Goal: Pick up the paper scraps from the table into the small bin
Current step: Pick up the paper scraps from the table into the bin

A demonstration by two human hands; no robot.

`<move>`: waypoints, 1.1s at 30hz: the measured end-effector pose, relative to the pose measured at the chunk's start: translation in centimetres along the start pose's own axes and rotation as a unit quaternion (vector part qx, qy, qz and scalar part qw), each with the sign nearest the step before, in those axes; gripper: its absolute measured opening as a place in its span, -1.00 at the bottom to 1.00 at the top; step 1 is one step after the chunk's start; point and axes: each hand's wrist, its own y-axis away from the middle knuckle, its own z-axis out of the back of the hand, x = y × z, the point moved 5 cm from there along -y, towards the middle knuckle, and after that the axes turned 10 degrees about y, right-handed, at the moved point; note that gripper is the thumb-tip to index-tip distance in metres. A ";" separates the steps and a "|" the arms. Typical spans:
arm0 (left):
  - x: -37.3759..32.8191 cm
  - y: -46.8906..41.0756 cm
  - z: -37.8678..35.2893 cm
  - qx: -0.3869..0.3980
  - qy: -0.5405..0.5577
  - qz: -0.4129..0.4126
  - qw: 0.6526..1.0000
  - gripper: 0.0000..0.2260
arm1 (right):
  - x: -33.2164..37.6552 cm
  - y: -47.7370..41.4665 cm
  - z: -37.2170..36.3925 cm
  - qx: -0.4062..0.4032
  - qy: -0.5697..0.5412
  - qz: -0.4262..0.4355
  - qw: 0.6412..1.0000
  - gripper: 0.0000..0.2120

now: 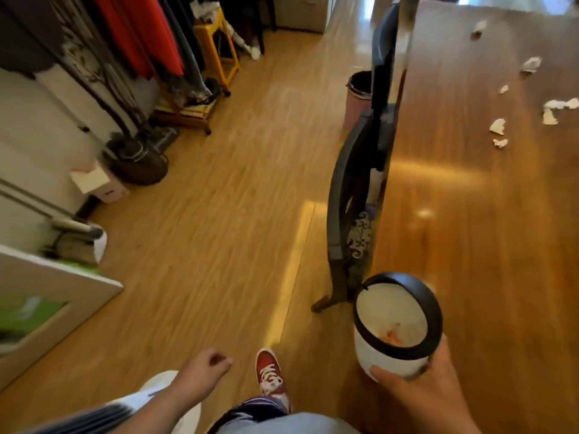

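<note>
Wooden worktop [470, 214] fills the right side, glossy and brown. White paper scraps [497, 126] lie scattered on its far part, well apart from the bin [395, 355]. The bin is small and white with a black ring at the top; something orange lies inside. The right hand [416, 393] grips it from below, thumb on the white wall, at the near edge of the worktop. The left hand [205, 369] hangs over the floor [219, 198], fingers curled loosely, holding nothing I can see. A red shoe [269, 371] stands on the floor between the hands. A dark chair [354, 214] stands against the worktop's edge, and a pink basket [357, 98] is behind it.
</note>
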 end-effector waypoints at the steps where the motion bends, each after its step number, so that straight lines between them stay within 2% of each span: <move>1: 1.1 -0.3 1.5 -0.005 0.011 0.017 1.000 -0.82 | 1.1 -0.7 -1.9 0.017 -0.005 0.003 1.000 0.02; 4: 4.6 -0.4 5.4 -0.017 0.023 0.067 0.997 -0.81 | 3.9 -2.6 -6.6 0.068 -0.008 0.018 0.998 0.01; 8: 7.0 -0.4 9.1 -0.039 0.019 0.093 0.995 -0.77 | 6.9 -5.1 -11.1 0.120 -0.016 0.065 0.991 0.11; 12: 7.5 -1.2 11.5 -0.055 0.027 0.122 0.991 -0.76 | 8.1 -7.2 -14.1 0.143 -0.011 0.086 0.986 0.03; 19: 4.3 -4.5 12.9 -0.043 0.020 0.094 0.994 -0.85 | 7.3 -10.2 -17.6 0.155 -0.001 0.060 0.986 0.17; 28: -3.9 -10.1 17.4 -0.028 0.048 0.080 0.995 -0.85 | 11.0 -18.6 -21.4 0.167 -0.021 0.056 0.984 0.12; 33: -4.7 -11.2 19.5 -0.062 0.088 0.091 0.990 -0.88 | 16.4 -25.8 -24.1 0.174 -0.003 0.087 0.981 0.03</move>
